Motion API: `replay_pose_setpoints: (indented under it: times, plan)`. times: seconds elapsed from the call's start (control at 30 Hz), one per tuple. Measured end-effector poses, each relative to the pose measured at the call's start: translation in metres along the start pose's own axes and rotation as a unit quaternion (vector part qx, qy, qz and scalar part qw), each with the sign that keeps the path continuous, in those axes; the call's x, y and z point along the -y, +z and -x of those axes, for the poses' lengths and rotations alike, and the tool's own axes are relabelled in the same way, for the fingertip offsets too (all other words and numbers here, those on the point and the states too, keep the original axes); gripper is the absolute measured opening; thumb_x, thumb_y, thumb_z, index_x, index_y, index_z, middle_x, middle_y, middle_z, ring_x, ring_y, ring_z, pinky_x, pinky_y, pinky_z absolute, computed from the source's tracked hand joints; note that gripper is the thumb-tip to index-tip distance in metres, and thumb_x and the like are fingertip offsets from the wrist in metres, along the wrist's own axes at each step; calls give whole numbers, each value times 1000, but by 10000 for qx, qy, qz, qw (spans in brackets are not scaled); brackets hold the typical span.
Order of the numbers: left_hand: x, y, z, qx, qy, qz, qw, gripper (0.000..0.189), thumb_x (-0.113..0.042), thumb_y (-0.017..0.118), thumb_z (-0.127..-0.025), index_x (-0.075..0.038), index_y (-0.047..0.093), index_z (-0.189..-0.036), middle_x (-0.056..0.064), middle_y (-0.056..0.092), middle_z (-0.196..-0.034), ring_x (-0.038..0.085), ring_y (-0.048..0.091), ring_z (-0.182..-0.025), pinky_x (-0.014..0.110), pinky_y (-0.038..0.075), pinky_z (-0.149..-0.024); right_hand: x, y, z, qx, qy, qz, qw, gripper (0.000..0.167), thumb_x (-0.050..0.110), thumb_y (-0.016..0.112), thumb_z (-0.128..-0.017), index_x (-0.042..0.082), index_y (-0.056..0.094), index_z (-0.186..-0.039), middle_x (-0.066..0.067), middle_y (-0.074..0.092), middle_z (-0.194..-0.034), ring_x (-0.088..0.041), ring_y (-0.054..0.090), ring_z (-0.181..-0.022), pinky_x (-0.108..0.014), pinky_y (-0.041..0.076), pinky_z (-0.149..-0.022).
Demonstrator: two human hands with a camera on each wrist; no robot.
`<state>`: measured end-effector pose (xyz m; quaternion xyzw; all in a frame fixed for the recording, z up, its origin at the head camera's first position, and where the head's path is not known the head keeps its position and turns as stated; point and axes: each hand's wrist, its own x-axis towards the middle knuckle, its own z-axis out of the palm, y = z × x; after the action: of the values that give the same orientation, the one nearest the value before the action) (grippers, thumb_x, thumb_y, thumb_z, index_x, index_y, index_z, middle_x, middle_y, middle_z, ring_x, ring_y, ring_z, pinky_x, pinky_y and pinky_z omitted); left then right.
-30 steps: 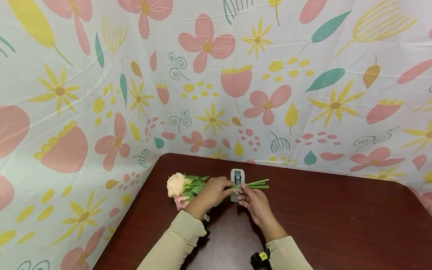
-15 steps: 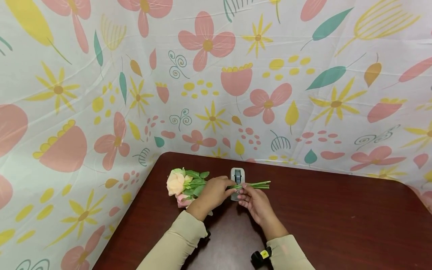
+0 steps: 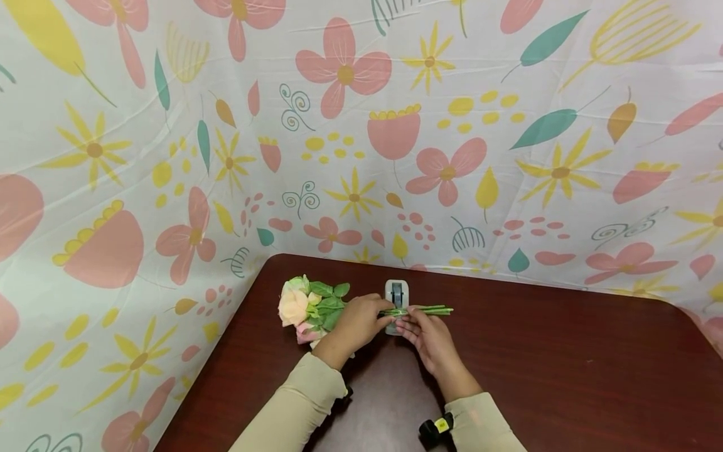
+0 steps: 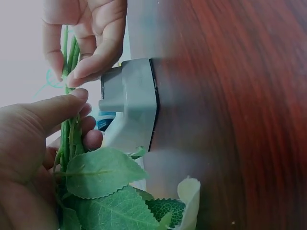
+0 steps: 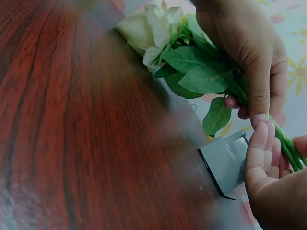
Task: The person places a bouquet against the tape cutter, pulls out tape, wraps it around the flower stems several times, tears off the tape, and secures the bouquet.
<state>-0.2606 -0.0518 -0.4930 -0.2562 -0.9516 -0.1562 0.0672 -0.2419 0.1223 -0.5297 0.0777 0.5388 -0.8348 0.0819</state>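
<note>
A bouquet of artificial-looking roses (image 3: 294, 307), cream, pink and pale green, lies sideways, blooms to the left. Its green stems (image 3: 437, 310) point right. My left hand (image 3: 356, 323) grips the stems just below the leaves (image 4: 103, 172), thumb along them in the left wrist view. My right hand (image 3: 432, 342) pinches the same stems with thumb and fingertips, right beside the left thumb. At those fingertips a thin teal curved line (image 4: 49, 80) stands out from the stems. Behind both hands sits a grey tape dispenser (image 3: 397, 292), partly hidden by the stems and fingers.
The dark red-brown wooden table (image 3: 565, 364) stretches out to the right and front. A flower-printed cloth (image 3: 440, 238) hangs along its back and left edges. A black wrist device (image 3: 435, 432) sits at the right sleeve.
The bouquet has turned a little about its stems: the pale green rose and upper leaves now show more. The right fingers have shifted slightly along the stems. The dispenser stays put.
</note>
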Motion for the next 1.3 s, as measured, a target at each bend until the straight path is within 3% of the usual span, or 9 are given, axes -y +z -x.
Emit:
replay_pose_setpoints:
  times: [0.4,0.73,0.83,0.93,1.0,1.1,1.17,1.23,1.3]
  plan:
    - [-3,-3,4,-116,-97,264,9995,26,-30,71,-95,-21,75,-119,-3,75,-116,15,71,-107,34,54,-96,-2,0,4,44,61,-554,9984,11,12,51,-104,3,57,-108,-4,68,-92,-15,71,-89,-28,59,-86]
    - [-4,0,8,-376,226,7,9990,20,-28,74,-93,-23,74,-112,-5,77,-104,15,73,-92,31,57,-82,-3,-3,13,343,-98,-830,9959,11,7,53,-103,5,64,-105,-4,72,-102,-17,72,-99,-33,56,-96]
    - [-6,-1,10,-331,232,-33,9992,19,-27,74,-93,-22,73,-112,-4,77,-104,15,73,-91,32,56,-83,-1,-4,20,362,-6,-457,9983,11,10,55,-103,5,64,-105,-4,70,-100,-17,71,-97,-31,57,-93]
    - [-6,-2,11,-362,255,-152,9989,16,-26,74,-93,-23,72,-109,-6,76,-100,14,72,-87,34,55,-84,5,-3,29,468,221,433,9977,14,17,58,-102,5,59,-95,-1,61,-84,-13,63,-74,-26,56,-70]
    - [-7,-2,11,-422,278,-212,9985,14,-25,75,-93,-23,71,-106,-6,76,-96,13,71,-85,35,54,-84,11,-2,36,626,265,1201,9904,21,23,62,-100,5,55,-92,2,51,-75,-9,49,-59,-23,46,-55]
    - [-6,-1,11,-525,320,-302,9976,10,-25,76,-92,-23,69,-100,-7,75,-91,13,70,-83,35,53,-82,22,0,47,806,-97,2319,9694,28,25,67,-98,1,55,-92,1,45,-65,-9,34,-48,-22,31,-46]
    - [-6,1,10,-597,363,-359,9969,11,-24,77,-91,-23,67,-97,-8,74,-89,13,70,-82,35,52,-79,30,2,52,769,-877,3211,9398,23,24,70,-96,4,61,-93,3,48,-65,-7,37,-49,-23,34,-47]
    - [-5,2,10,-666,405,-405,9961,13,-24,78,-90,-23,66,-96,-8,74,-89,13,70,-82,33,50,-77,37,4,53,666,-1938,4283,8801,16,22,74,-93,8,66,-96,4,56,-74,-8,49,-61,-26,43,-56]
    - [-4,4,9,-700,434,-424,9957,14,-25,78,-90,-24,67,-97,-8,74,-90,12,69,-82,31,47,-74,42,5,51,437,-2964,5278,7948,17,18,78,-89,12,69,-103,3,63,-91,-13,58,-83,-34,49,-75]
